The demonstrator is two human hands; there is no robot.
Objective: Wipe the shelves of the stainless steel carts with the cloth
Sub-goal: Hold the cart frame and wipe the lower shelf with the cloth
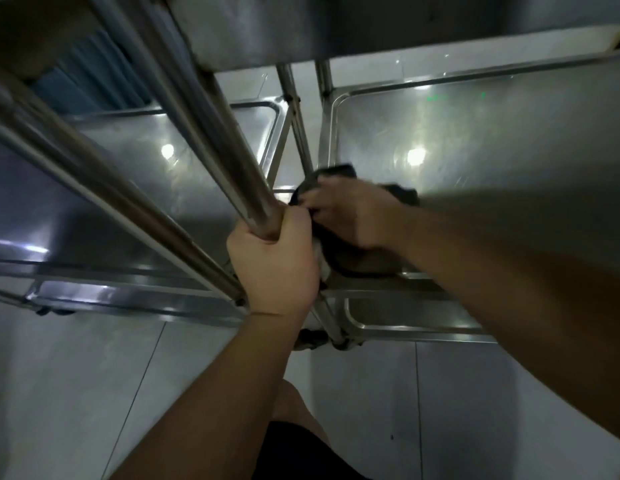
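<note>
Nearest, the left hand (pixel 273 261) is closed around an upright cart post (pixel 211 147), steadying the frame. Just beyond, the right hand (pixel 350 213) presses flat on the dark, crumpled cloth (pixel 339 258) at the near-left corner of the right cart's shelf (pixel 509 140). The unwiped shelf surface stretches away rightward and farther.

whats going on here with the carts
A person is leaning over two stainless steel carts set side by side. The left hand grips an upright post of the left cart, apparently to steady it. The right hand presses a dark cloth onto the near left corner of the right cart's shelf, mid-wipe. Ceiling lights reflect off both shelves, and nothing else sits on them.
</note>
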